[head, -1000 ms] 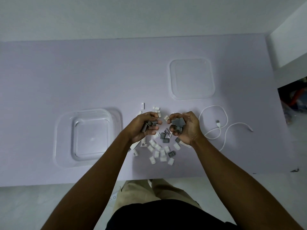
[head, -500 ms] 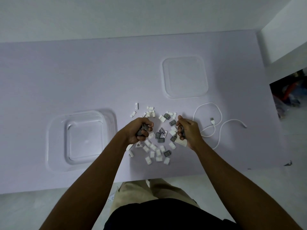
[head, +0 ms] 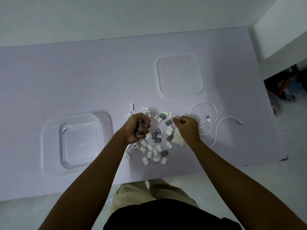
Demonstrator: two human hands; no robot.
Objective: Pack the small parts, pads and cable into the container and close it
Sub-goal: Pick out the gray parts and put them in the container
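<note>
Several small white and grey parts lie scattered near the table's front edge. My left hand hovers over the pile's left side, shut on a few grey parts. My right hand is curled at the pile's right side, thumb and forefinger pinched together; what it holds is hidden. It partly covers the white pads. The clear container stands open and empty to the left of my left hand. Its clear lid lies flat behind the pile. A loose white cable curls to the right.
The lilac table ends at a front edge just below the pile. A white wall corner rises at the right, with dark clutter on the floor beyond the table's right edge. My knees show under the front edge.
Both hands dropped from above the pile down to it. The right hand, which showed grey parts in its fingers, now lies curled over the pads. The left hand closed tighter on its grey parts.
</note>
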